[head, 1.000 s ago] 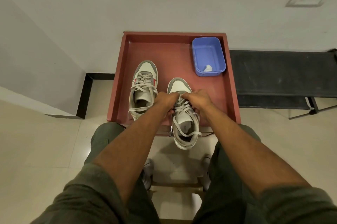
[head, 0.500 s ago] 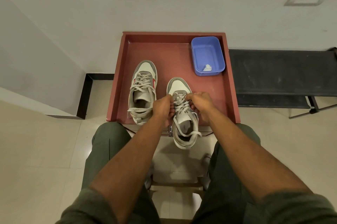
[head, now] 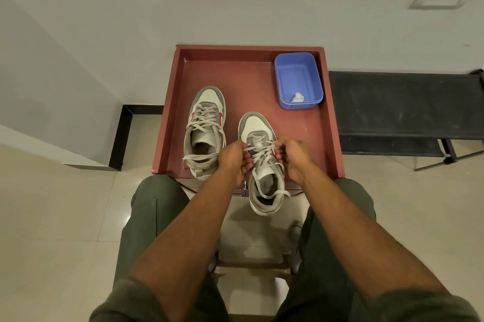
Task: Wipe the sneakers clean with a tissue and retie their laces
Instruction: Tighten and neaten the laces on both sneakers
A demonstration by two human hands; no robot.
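Two grey-and-white leather sneakers stand toe-away on a reddish-brown tray-topped table (head: 324, 122) set against a pale wall. The right-hand sneaker (head: 262, 164) sits near the table's front edge, its heel overhanging toward the person's knees, and both hands work at its pale flat laces (head: 260, 150). The left hand (head: 234, 158) curls at the shoe's left flank, fingers bent inward and pinching a lace strand that runs taut across the tongue. The right hand (head: 290, 156) mirrors it on the other flank, fingers folded around the opposite strand; exactly which eyelet each strand leaves from is hard to make out under the knuckles. A loose lace end trails over the collar near the heel. The left-hand sneaker (head: 205, 133), with red accents at its sides, rests just beside the first and slightly farther back, its laces slack and spilling over the opening. At the table's far right corner sits a blue rectangular plastic tub (head: 285, 78) holding a small crumpled white tissue (head: 297, 97), well apart from both shoes. A dark bench (head: 406, 104) stands to the right of the table.
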